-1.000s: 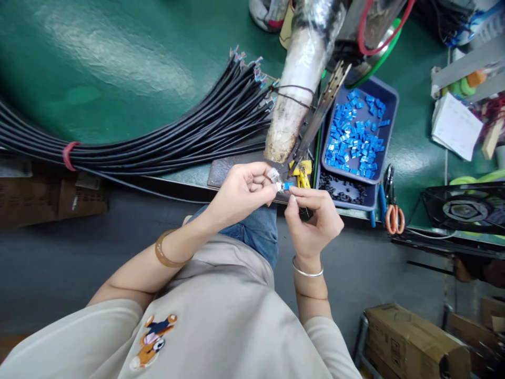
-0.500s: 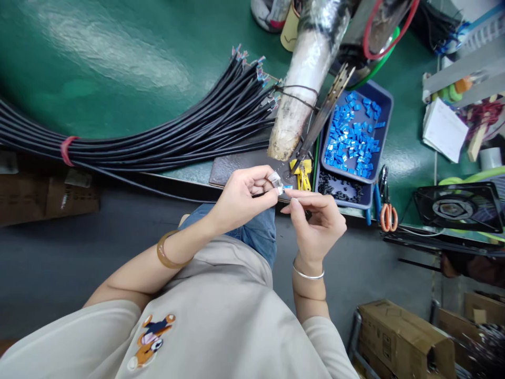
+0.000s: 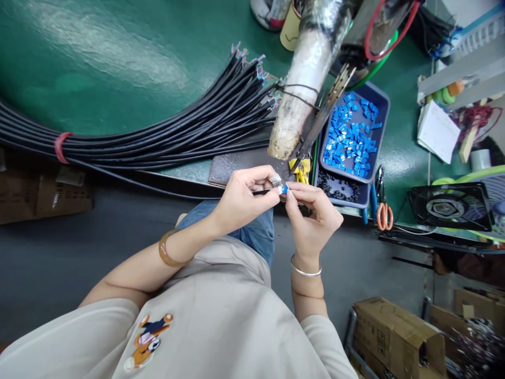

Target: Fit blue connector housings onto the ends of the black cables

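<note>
Left hand [image 3: 250, 197]: near the middle of the frame, your thumb and fingers close narrowly around a black cable [image 3: 258, 192]; a whitish wrap [image 3: 275, 179] sits at a fingertip.
Right hand [image 3: 313, 208]: just right of center, your thumb and forefinger pinch a small blue plug [image 3: 284, 190].
Blue plug: it sits between your two hands, right by the cable's pale end; whether the two are joined is too small to tell.
Plug feel: probably light, hard plastic, and easy to lose from dry fingertips; pinch it by its flat sides.
Cable feel: likely springy and smooth, with a thick jacket that takes a firm hold; grip it close behind the end so it cannot twist.
Thin wires: the cable bundle [image 3: 169, 139], left to upper middle, shows fine colored ends that look easily bent, so hold by the jacket.
Spare pieces: similar blue bits [image 3: 349, 139] lie loose in the tray [image 3: 381, 123], right of center.
</note>
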The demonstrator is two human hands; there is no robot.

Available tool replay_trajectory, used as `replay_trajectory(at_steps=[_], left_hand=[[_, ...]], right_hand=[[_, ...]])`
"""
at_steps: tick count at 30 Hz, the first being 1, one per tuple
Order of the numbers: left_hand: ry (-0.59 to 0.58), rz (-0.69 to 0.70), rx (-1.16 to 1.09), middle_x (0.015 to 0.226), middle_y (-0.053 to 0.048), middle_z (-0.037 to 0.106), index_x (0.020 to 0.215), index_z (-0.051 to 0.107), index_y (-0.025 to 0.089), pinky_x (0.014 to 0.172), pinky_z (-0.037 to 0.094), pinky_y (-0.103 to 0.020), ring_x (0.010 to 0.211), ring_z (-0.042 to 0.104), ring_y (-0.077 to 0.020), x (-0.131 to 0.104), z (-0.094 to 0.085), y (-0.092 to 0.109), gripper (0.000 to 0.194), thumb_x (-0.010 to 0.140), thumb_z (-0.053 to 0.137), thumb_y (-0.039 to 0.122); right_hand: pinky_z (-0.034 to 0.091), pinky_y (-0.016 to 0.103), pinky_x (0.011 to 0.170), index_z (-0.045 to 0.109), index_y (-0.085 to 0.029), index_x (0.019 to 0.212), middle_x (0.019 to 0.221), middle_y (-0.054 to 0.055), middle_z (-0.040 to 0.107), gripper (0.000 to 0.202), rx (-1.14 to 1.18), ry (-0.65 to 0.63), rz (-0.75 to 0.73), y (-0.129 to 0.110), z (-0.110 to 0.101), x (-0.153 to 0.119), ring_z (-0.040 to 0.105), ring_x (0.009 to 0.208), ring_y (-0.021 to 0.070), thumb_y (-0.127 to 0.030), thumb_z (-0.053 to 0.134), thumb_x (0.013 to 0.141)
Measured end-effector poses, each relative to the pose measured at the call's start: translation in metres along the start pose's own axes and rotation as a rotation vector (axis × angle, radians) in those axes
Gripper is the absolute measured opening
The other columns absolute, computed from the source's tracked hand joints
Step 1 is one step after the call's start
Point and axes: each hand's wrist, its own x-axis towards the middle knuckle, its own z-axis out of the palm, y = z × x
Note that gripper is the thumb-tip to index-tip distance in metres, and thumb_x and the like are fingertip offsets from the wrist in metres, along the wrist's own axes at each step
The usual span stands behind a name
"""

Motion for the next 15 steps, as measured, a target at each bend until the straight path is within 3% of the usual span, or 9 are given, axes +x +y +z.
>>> replay_trajectory(at_steps=[3, 8, 11, 15], left_hand=[[0.018, -0.014, 0.031, 0.061, 0.004, 0.049, 0.069, 0.055, 0.015, 0.055, 0.039, -0.017, 0.057, 0.045, -0.005, 0.0006, 0.0007, -0.0027, 0.006, 0.072, 0.06, 0.013], [-0.005, -0.068, 0.046, 0.058, 0.004, 0.046, 0.064, 0.054, 0.014, 0.052, 0.034, -0.017, 0.054, 0.041, -0.0046, 0.0035, -0.0002, 0.0007, 0.01, 0.073, 0.057, 0.014], [-0.032, -0.093, 0.003, 0.059, 0.004, 0.048, 0.064, 0.054, 0.013, 0.052, 0.034, -0.017, 0.054, 0.041, -0.0041, 0.0052, -0.0009, 0.0044, 0.01, 0.073, 0.058, 0.014], [-0.046, -0.103, -0.02, 0.056, 0.005, 0.047, 0.064, 0.054, 0.014, 0.047, 0.032, -0.017, 0.05, 0.039, -0.0036, 0.004, -0.0016, 0.0061, 0.011, 0.073, 0.058, 0.015]], right_hand=[[0.062, 0.027, 0.078, 0.067, -0.023, 0.089, 0.095, 0.0, 0.077, 0.017, -0.104, -0.003, -0.142, 0.0017, -0.0016, 0.0004, 0.074, 0.086, 0.0138, -0.007, 0.068, 0.081], [0.06, 0.026, 0.081, 0.065, -0.022, 0.089, 0.095, 0.001, 0.076, 0.019, -0.155, 0.017, -0.212, 0.0019, -0.0011, 0.0019, 0.073, 0.086, 0.0131, -0.005, 0.068, 0.08], [0.061, 0.026, 0.08, 0.065, -0.021, 0.087, 0.096, 0.002, 0.076, 0.017, -0.115, 0.014, -0.161, 0.0014, -0.0016, 0.0021, 0.073, 0.089, 0.0133, -0.005, 0.068, 0.08], [0.063, 0.026, 0.069, 0.065, -0.022, 0.087, 0.094, 0.001, 0.076, 0.01, 0.004, -0.01, 0.029, 0.002, -0.0042, -0.0002, 0.073, 0.081, 0.0132, -0.012, 0.065, 0.085]])
